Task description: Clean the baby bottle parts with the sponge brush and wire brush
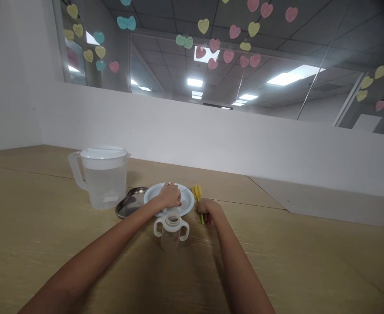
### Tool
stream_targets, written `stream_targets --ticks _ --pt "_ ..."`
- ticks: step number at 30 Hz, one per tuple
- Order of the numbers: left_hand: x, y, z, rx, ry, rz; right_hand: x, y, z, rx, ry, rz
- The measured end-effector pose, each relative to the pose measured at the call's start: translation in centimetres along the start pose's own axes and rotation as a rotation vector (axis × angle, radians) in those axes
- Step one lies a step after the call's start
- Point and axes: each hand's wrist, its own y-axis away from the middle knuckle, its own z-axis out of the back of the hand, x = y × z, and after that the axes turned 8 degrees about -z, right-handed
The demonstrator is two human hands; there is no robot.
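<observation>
In the head view my left hand is over a white plate, knuckles up and fingers curled down. Whatever it grips in there is hidden beneath it. A small clear piece shows in the plate beside those fingers. My right hand is closed round the green handle of a brush with a yellow sponge-like head, low at the table just right of the plate. Nearer to me, between my forearms, a clear baby bottle with two white handles stands upright, its top uncovered.
A lidded clear plastic pitcher with liquid in it stands at the left. Between it and the plate lies a kidney-shaped metal tray, partly behind my left forearm. A white wall with a window above bounds the wooden table.
</observation>
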Motion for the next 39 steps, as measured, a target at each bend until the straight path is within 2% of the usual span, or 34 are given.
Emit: stream_targets --ticks 3,5,8,11,14,19,23,25,28,34,39 --pt "0.3 0.6 1.0 -0.01 -0.004 0.005 -0.6 0.2 1.3 0.133 0.025 -0.026" --pt "0.5 1.2 2.0 -0.026 -0.009 0.009 -1.2 0.7 2.4 0.134 0.013 -0.025" --pt "1.0 2.2 3.7 -0.061 -0.014 0.031 -2.0 2.7 4.5 0.06 -0.041 0.011" --pt "1.4 3.3 5.4 -0.106 -0.017 0.067 -2.5 5.7 6.4 -0.035 -0.103 0.084" --pt "1.7 4.2 6.9 -0.211 0.022 0.107 -2.4 9.1 7.6 -0.126 -0.149 0.189" --pt "2.2 4.9 7.8 -0.472 0.245 0.083 -1.0 13.6 7.4 -0.225 -0.139 0.395" --pt "2.4 5.3 8.1 -0.59 0.495 0.084 -0.2 15.5 6.7 -0.467 0.041 0.617" --pt "2.3 5.6 8.5 -0.617 0.597 0.083 -0.1 16.1 6.5 -0.522 0.074 0.645" --pt "2.1 6.3 9.1 -0.661 0.659 0.106 -0.3 16.8 6.4 -0.536 0.049 0.629" --pt "1.9 7.4 9.9 -0.696 0.534 0.207 -0.3 17.6 6.4 -0.548 0.051 0.61" --pt "1.4 7.7 10.2 -0.788 0.101 0.201 -0.3 17.7 6.3 -0.538 0.056 0.648"
